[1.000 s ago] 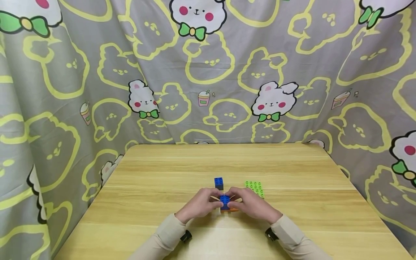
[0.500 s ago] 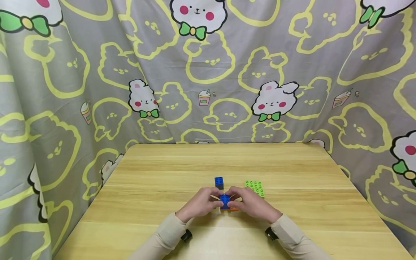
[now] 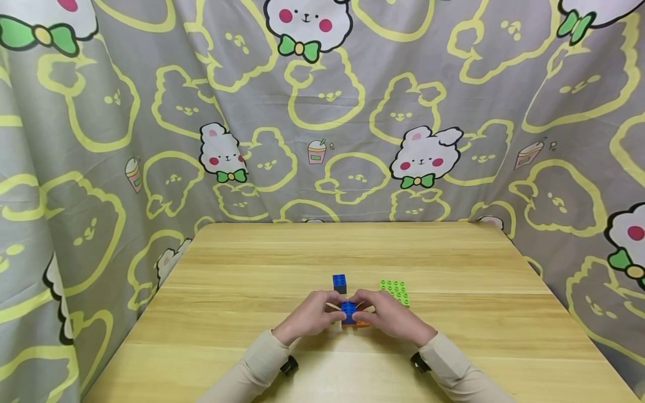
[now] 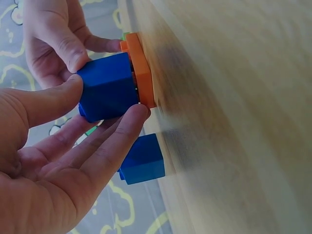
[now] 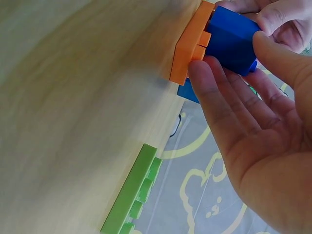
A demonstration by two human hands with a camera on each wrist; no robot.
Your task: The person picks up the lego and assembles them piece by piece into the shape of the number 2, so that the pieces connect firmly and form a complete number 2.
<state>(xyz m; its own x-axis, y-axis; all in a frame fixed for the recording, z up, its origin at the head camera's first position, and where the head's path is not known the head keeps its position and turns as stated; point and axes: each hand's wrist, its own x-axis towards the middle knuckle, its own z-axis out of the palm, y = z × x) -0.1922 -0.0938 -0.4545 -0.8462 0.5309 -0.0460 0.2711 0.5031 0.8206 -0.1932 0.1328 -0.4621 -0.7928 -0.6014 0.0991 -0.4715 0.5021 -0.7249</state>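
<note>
A blue building block (image 3: 349, 314) sits over the left part of a flat orange building plate (image 4: 142, 70) on the table. A narrow gap shows between block and plate in the left wrist view, so I cannot tell whether they are fully joined. From the left, my left hand (image 3: 311, 317) pinches the block between thumb and fingers. My right hand (image 3: 392, 318) grips the same block from the right, its thumb near the left one. Bare orange studs (image 5: 198, 52) lie beside my right fingertips. Some fingertips are hidden behind the block.
Another blue block (image 3: 339, 283) stands upright just beyond the hands. A green studded plate (image 3: 395, 289) lies behind my right hand, partly covered by it. The wooden table (image 3: 252, 263) ends at a patterned curtain (image 3: 353, 184).
</note>
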